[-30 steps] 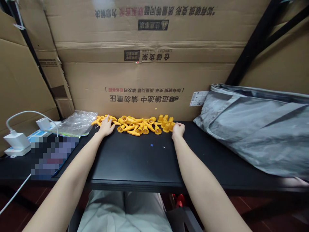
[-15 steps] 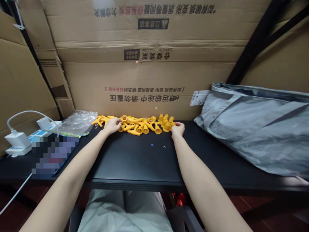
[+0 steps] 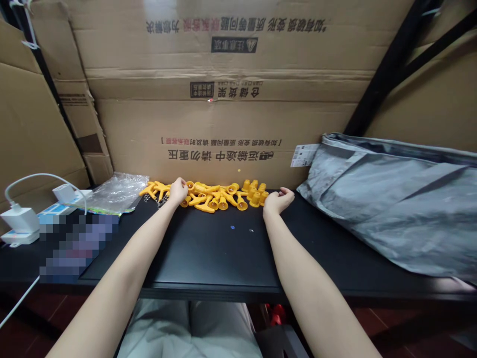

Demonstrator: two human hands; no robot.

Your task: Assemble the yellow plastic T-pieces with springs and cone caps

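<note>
On the black table (image 3: 208, 253), the right hand (image 3: 278, 201) is just beside yellow plastic cups (image 3: 255, 199); the left hand (image 3: 179, 191) is among yellow plastic T-shaped pieces (image 3: 204, 207) farther left. Whether either hand's fingers grip anything, I cannot tell. Brown printed cardboard (image 3: 223, 122) stands beyond.

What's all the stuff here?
T-shaped plastic pieces: many, yellow, back pile
Plastic cups: many, yellow, same pile
Wiry bits: several, greyish, pile's left
Flat plastic bag: one, clear, left
Boxy plugs: two, white, far left
Power strip: one, white-blue, under plugs
Thin cable: count unclear, white, left
Large fabric bag: one, grey, right
Cardboard sheets: several, brown, behind, sides
Flat table: one, black, centre
Trousers: one pair, pale, lap
Left hand: one, bare, pile's left
Right hand: one, bare, pile's right
</note>
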